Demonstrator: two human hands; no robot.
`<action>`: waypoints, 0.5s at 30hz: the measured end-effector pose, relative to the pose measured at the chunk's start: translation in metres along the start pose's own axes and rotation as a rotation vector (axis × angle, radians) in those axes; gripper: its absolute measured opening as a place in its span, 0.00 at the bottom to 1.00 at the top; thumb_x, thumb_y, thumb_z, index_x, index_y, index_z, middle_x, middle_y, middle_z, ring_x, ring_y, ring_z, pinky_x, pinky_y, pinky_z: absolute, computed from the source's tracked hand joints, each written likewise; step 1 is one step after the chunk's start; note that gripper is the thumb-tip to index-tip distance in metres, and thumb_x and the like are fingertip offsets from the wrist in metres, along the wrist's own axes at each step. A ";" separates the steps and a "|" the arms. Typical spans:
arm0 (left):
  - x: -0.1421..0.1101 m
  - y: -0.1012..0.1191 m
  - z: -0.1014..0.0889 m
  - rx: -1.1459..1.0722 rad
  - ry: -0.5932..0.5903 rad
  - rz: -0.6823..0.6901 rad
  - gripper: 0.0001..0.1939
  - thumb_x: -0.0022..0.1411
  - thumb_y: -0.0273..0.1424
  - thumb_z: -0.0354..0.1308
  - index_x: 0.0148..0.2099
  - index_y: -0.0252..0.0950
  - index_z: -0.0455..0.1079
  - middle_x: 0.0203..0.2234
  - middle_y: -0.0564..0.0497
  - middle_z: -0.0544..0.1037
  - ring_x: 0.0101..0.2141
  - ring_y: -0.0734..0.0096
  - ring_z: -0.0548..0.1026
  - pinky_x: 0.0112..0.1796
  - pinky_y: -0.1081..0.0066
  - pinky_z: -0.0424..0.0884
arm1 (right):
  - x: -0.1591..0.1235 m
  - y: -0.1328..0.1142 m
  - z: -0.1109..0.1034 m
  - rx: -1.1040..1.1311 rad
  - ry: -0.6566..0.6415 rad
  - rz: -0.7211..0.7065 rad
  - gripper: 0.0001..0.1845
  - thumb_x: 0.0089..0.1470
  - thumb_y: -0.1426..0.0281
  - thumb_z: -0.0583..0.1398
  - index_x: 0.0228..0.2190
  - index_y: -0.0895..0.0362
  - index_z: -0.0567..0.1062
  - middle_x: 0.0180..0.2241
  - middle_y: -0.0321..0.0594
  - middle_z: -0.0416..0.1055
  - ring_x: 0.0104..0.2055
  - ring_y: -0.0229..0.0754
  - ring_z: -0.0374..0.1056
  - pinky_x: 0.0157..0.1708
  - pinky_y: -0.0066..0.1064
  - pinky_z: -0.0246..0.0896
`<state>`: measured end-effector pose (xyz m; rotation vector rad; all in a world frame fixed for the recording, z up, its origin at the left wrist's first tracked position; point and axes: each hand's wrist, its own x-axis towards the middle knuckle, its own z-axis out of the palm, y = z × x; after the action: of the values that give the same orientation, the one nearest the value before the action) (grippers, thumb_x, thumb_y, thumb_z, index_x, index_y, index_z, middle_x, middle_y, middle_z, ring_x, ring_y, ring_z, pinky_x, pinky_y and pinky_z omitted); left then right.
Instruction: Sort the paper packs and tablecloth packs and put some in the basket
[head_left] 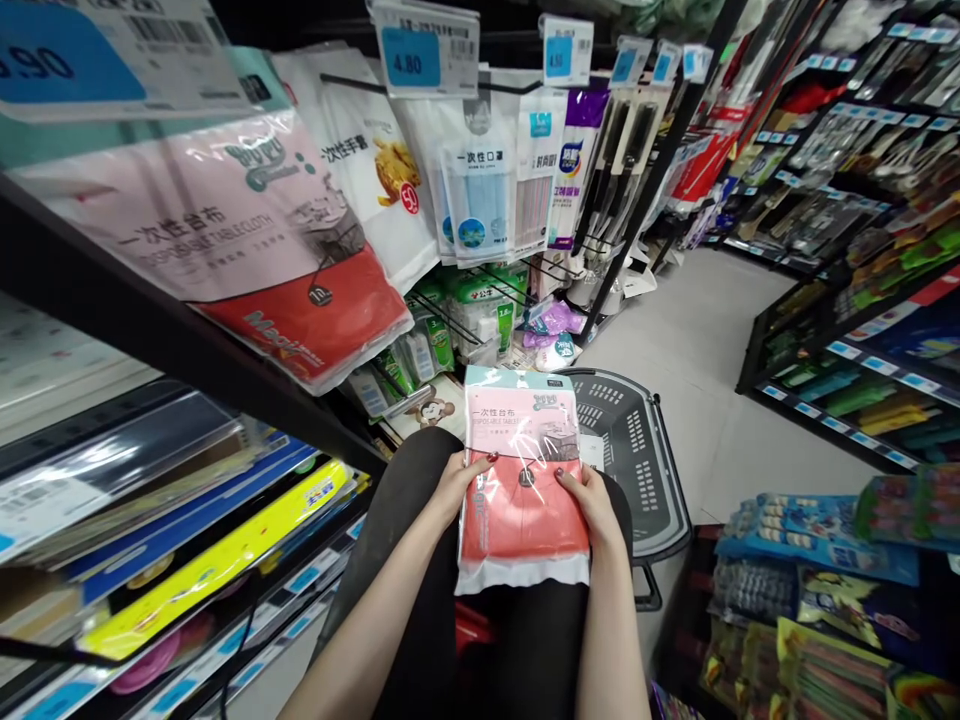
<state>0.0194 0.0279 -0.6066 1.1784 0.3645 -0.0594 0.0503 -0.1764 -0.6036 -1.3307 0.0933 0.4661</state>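
Observation:
Between both hands, above my knees, is a pink and red plastic packet of disposable tablecloth point(521, 520). My left hand point(455, 483) grips its left edge, the thumb lying on the front. On the opposite edge, my right hand point(590, 500) holds it the same way. The packet's printed face is turned up toward me; the fingers behind it are hidden. A dark grey shopping basket point(667, 490) stands on the floor just beyond and right of the packet, which covers part of it. Larger in view at upper left, a matching tablecloth packet point(292, 325) hangs on the rack.
Hooks at the left carry a packet of gloves point(352, 150), a packet of masks point(480, 190) and price tags point(424, 55). A dark shelf upright point(97, 250) slants close by on the left. Snack packs point(832, 600) fill a low stand at lower right. Grey floor point(690, 330) runs between the shelves.

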 end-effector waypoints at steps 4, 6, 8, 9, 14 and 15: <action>0.000 0.000 0.000 0.011 -0.012 -0.008 0.17 0.44 0.34 0.62 0.38 0.29 0.72 0.25 0.46 0.77 0.29 0.63 0.74 0.29 0.72 0.65 | 0.000 0.001 -0.001 -0.013 0.006 0.006 0.17 0.39 0.61 0.63 0.31 0.59 0.71 0.32 0.42 0.73 0.32 0.43 0.67 0.31 0.31 0.62; -0.001 0.001 0.000 0.014 -0.019 -0.011 0.17 0.45 0.34 0.61 0.38 0.30 0.72 0.26 0.47 0.77 0.29 0.63 0.74 0.29 0.72 0.65 | -0.001 0.000 -0.001 -0.011 0.003 0.009 0.17 0.39 0.61 0.63 0.31 0.59 0.71 0.32 0.42 0.72 0.32 0.43 0.67 0.32 0.31 0.62; -0.002 0.002 0.001 0.015 -0.022 -0.009 0.17 0.45 0.34 0.61 0.39 0.30 0.72 0.25 0.47 0.77 0.28 0.65 0.73 0.29 0.72 0.65 | -0.002 -0.001 -0.001 -0.008 0.000 0.005 0.17 0.39 0.61 0.63 0.31 0.59 0.71 0.32 0.41 0.72 0.32 0.43 0.67 0.32 0.31 0.62; -0.002 0.002 0.001 0.014 -0.023 -0.007 0.17 0.45 0.34 0.61 0.38 0.30 0.72 0.25 0.47 0.77 0.27 0.66 0.73 0.29 0.72 0.65 | -0.003 -0.002 0.000 -0.006 -0.002 0.000 0.16 0.39 0.62 0.63 0.31 0.59 0.71 0.32 0.41 0.72 0.32 0.43 0.67 0.32 0.32 0.62; -0.003 0.003 0.001 0.001 -0.021 0.004 0.13 0.43 0.33 0.62 0.33 0.30 0.73 0.24 0.49 0.77 0.25 0.67 0.72 0.28 0.72 0.64 | -0.006 -0.005 0.001 -0.020 -0.015 -0.032 0.16 0.39 0.62 0.63 0.31 0.58 0.71 0.33 0.41 0.72 0.33 0.44 0.67 0.33 0.32 0.62; -0.003 0.003 0.001 -0.002 -0.024 0.007 0.12 0.43 0.32 0.62 0.32 0.31 0.73 0.23 0.49 0.76 0.24 0.68 0.72 0.28 0.72 0.64 | -0.006 -0.005 0.000 -0.028 -0.016 -0.038 0.16 0.39 0.61 0.63 0.31 0.58 0.71 0.33 0.41 0.72 0.33 0.44 0.67 0.33 0.32 0.62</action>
<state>0.0174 0.0275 -0.6027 1.1759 0.3392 -0.0672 0.0470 -0.1783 -0.5970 -1.3534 0.0490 0.4473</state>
